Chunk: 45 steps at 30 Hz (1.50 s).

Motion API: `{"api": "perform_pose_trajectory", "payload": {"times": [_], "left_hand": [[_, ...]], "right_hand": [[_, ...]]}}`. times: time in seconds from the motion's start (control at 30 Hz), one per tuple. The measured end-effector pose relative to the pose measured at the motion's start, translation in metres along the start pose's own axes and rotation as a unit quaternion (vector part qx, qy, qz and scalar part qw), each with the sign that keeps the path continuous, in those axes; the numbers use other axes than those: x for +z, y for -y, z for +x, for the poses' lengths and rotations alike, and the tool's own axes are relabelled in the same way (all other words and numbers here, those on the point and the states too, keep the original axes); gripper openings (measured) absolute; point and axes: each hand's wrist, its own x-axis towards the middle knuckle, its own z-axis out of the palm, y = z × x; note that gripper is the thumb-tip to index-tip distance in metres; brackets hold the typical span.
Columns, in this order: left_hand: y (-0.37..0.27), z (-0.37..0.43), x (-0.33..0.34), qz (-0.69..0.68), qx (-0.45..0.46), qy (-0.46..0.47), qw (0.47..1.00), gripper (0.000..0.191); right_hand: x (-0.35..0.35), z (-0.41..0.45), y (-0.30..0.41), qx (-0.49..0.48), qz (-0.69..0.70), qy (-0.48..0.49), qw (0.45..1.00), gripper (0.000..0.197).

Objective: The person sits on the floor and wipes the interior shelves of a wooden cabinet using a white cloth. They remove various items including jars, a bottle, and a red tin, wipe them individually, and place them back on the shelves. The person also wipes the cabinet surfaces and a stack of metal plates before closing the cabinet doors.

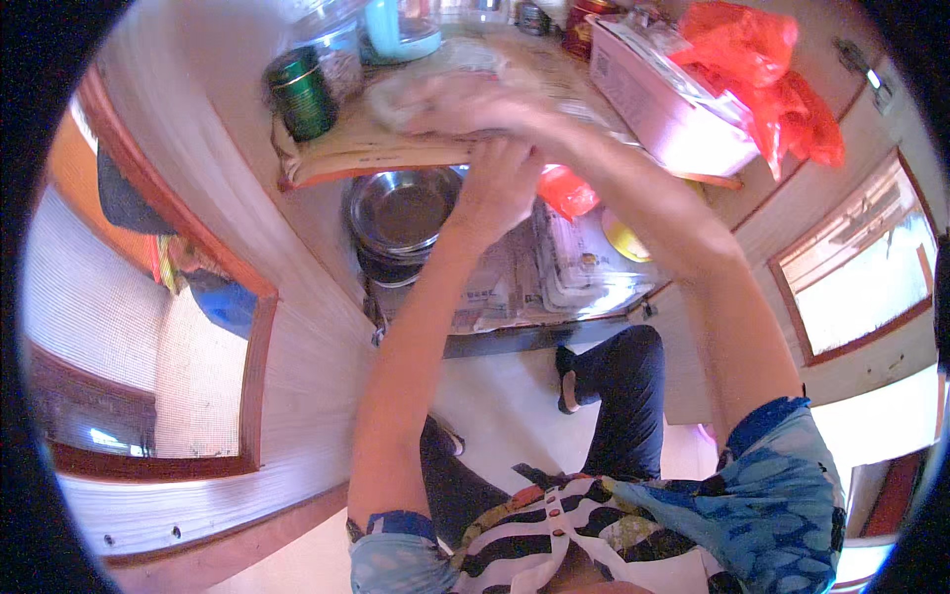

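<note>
My right hand [464, 104], blurred by motion, reaches leftward across the upper shelf [356, 152] of a cabinet. Bunched under its fingers is a pale, wet-looking cloth [384, 104], pressed on the shelf's paper lining. My left hand [499, 182] is lower, with its fingers curled over the front edge of that shelf. Left of the cloth stands a dark green lidded canister [300, 93]. Beneath the shelf, near my left wrist, is a stack of round metal pans [404, 208].
Behind are a light blue appliance [401, 33] and a clear jar [338, 56]. At right sit a white plastic bin [668, 96] and red plastic bags [787, 96]. The newspaper-lined lower shelf [490, 286] holds a clear tray [586, 275]. Open doors [312, 416] flank me.
</note>
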Motion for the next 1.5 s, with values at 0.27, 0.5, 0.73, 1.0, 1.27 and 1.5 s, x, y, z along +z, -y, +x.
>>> {"api": "perform_pose_trajectory", "payload": {"times": [0.27,0.5,0.73,1.0,1.27,1.5], "left_hand": [[-0.012,0.013,-0.019,-0.045,-0.048,0.048,0.997,0.039],[-0.031,0.029,-0.022,-0.010,-0.125,0.064,0.990,0.027],[-0.042,0.118,0.011,-0.217,-0.367,0.083,0.901,0.020],[-0.065,0.186,0.037,-0.384,-0.654,0.170,0.629,0.052],[-0.050,0.188,0.044,-0.449,-0.629,0.176,0.609,0.041],[-0.043,0.197,0.015,-0.406,-0.613,0.139,0.663,0.041]], "right_hand": [[-0.043,-0.126,-0.048,0.062,-0.023,-0.065,0.996,0.032],[-0.061,-0.232,-0.007,0.224,0.057,-0.114,0.966,0.035],[-0.049,-0.306,-0.063,0.348,0.372,-0.456,0.730,0.040],[-0.063,-0.308,-0.089,0.293,0.405,-0.417,0.759,0.081],[-0.057,-0.299,-0.117,0.263,0.404,-0.456,0.748,0.079],[-0.064,-0.278,-0.085,0.235,0.512,-0.460,0.687,0.077]]}}
